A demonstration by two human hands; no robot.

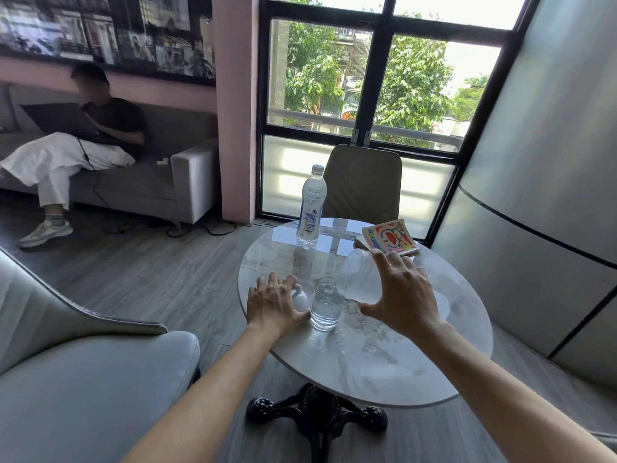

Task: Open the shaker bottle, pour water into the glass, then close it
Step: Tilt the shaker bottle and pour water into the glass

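A frosted, translucent shaker bottle [359,279] is tipped over in my right hand [400,292], its open mouth down over a clear glass [326,309]. The glass stands on the round marble table [384,362] and holds some water. My left hand [275,304] rests on the table just left of the glass, covering the white shaker lid [300,297], of which only a part shows under my fingers.
A sealed plastic water bottle [310,208] stands at the table's far side, a comic book [390,237] at the far right. Water drops lie near the glass. A chair [362,182] faces me; a person sits on a grey sofa [150,185] at left.
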